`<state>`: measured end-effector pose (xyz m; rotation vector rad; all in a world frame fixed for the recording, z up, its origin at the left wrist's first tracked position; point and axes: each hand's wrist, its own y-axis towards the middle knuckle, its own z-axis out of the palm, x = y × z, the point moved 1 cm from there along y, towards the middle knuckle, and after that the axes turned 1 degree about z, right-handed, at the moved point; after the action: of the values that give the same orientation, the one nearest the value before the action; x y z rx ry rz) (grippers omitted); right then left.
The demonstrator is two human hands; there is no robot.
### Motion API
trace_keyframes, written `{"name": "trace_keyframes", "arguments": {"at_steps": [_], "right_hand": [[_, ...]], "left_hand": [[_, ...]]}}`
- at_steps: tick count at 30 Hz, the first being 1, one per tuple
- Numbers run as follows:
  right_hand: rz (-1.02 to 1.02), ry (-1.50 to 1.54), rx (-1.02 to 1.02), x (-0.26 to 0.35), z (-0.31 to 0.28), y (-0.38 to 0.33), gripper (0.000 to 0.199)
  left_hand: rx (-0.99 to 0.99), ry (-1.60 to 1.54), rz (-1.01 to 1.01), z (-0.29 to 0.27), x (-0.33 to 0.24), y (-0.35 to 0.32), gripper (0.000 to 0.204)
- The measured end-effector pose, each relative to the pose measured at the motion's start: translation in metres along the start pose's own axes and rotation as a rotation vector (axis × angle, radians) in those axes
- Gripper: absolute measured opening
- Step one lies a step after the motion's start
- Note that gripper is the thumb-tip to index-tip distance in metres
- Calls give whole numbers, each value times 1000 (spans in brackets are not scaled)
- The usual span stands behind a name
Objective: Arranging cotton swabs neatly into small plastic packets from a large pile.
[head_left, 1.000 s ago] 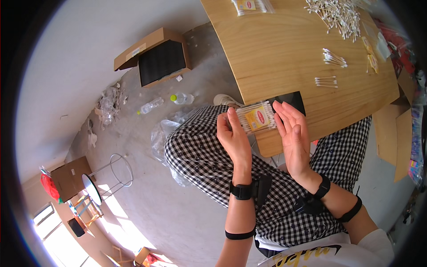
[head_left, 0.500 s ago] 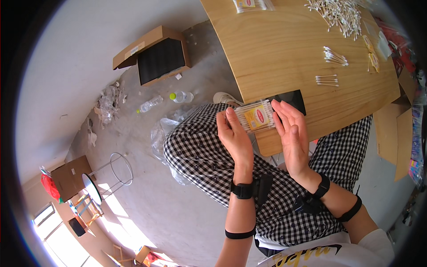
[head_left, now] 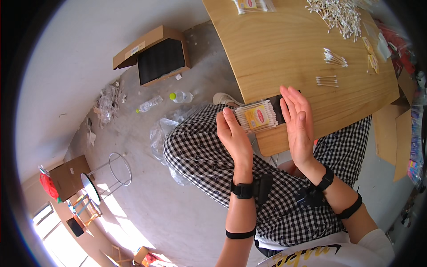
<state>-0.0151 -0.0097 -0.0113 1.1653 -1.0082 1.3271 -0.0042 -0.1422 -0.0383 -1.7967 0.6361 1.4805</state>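
A clear packet of cotton swabs (head_left: 257, 116) with a yellow and red label is pressed between my two flat palms, above my lap and the near corner of the wooden table (head_left: 284, 49). My left hand (head_left: 234, 138) holds its left end, fingers straight and upward. My right hand (head_left: 299, 122) presses the right end, fingers straight and together. A black flat object lies on the table just behind the packet.
Loose cotton swabs (head_left: 338, 13) are heaped at the table's far side, with small bunches (head_left: 333, 58) nearer. Another packet (head_left: 251, 5) lies at the far edge. On the floor: an open cardboard box (head_left: 155, 55), plastic bottles (head_left: 180, 96), crumpled plastic, a wire stool (head_left: 113, 171).
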Motion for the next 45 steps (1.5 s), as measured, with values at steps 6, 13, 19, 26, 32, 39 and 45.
{"name": "trace_keyframes", "arguments": {"at_steps": [6,13,19,26,32,39,45], "right_hand": [[-2,29,70,-9,9,17,60],[-13,22,82,-4,5,16,59],[-314,-779,40,32,-80,49,42],[-481,-1246,204,37,-152,63,21],[-538,-1239,-54,50,-166,95,17],[-388,-937,128,30,-179,97,30],[-326,-871,266,33,-128,53,38]], "left_hand": [[-3,138,116,2,0,0,33],[34,24,13,4,-2,-2,31],[-100,-14,164,-16,-12,-1,36],[70,247,542,16,-39,-35,35],[268,334,578,32,-59,-59,35],[350,515,611,44,-72,-75,39],[514,981,725,83,-65,-94,61]]}}
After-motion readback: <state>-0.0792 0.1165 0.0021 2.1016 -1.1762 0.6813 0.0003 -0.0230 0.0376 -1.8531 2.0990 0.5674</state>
